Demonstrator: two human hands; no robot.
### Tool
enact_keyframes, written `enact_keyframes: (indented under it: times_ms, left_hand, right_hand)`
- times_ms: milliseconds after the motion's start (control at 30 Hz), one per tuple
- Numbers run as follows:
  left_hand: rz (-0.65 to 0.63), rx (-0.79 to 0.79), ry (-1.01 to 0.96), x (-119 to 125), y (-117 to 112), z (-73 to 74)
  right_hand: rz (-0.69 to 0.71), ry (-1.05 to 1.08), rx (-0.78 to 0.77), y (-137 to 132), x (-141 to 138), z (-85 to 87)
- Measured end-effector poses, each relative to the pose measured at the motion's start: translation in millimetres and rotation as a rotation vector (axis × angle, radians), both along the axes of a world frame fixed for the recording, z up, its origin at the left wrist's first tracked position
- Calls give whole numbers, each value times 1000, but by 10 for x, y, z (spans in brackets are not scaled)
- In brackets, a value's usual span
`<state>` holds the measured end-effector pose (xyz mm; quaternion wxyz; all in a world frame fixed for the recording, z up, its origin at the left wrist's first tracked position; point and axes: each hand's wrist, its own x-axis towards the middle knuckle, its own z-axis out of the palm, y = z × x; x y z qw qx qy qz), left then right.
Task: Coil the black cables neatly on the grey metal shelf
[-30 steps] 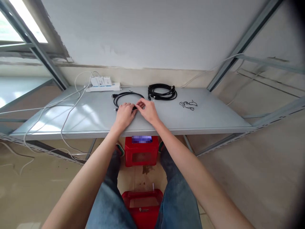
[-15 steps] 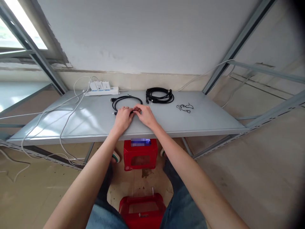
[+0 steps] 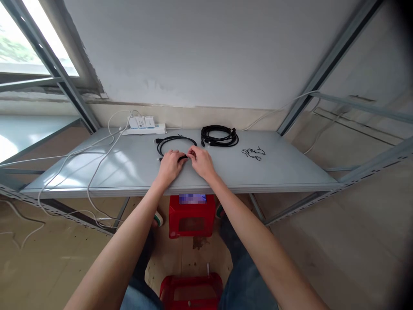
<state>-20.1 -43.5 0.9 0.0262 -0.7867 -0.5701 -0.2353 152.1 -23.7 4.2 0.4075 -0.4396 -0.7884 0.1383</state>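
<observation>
A black cable (image 3: 177, 137) lies in a loose loop on the grey shelf, its plug ends at the loop's left side. My left hand (image 3: 171, 165) is closed around the near side of this loop, resting on the shelf. Right beside it, my right hand (image 3: 200, 162) is closed in a pinch at the same stretch of cable. The fingertips of both hands almost meet, and they hide whatever small piece may be between them. To the right behind my hands sits a thicker coiled black cable (image 3: 220, 136).
Several thin black ties (image 3: 254, 152) lie tangled on the right of the shelf (image 3: 277, 172). A white power strip (image 3: 145, 129) with plugged-in adapters stands at the back left, and white cords (image 3: 97, 165) trail over the front edge. Below is a red stool (image 3: 192, 215).
The camera view has shifted slightly, so everything sits a little lower and further right. My right fingertips have drawn slightly apart from the left ones, still at the cable.
</observation>
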Motion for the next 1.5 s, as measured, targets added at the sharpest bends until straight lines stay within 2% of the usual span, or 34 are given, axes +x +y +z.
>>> enact_keyframes:
  times_ms: [167,367,567,733,1000,1233,1333,1500]
  left_hand:
    - [17,6,63,25,-15,40]
    - [78,0,89,57,-28,43]
    - [69,-60,114,89,-95,105]
    - [61,-45,121,95,-112,129]
    - [59,-48,111,65,-18,45]
    - [72,-43,133,85,-70,65]
    - [72,-37,145,93,-91,80]
    - [72,-35,165,100,-98,89]
  right_hand:
    - [48,59,-45,36,9,-5]
    - [-47,97,-86,60,23,-12]
    - [-66,108,-165,84,29,-34]
    - [-76,44,-131,31,17,-24]
    - [-102,-31,-92,-81,36,-1]
    - [-181,-289,119,-152,-36,27]
    - [-179,-322,106,-143,-46,22]
    - [-167,-204,5,-113,-24,6]
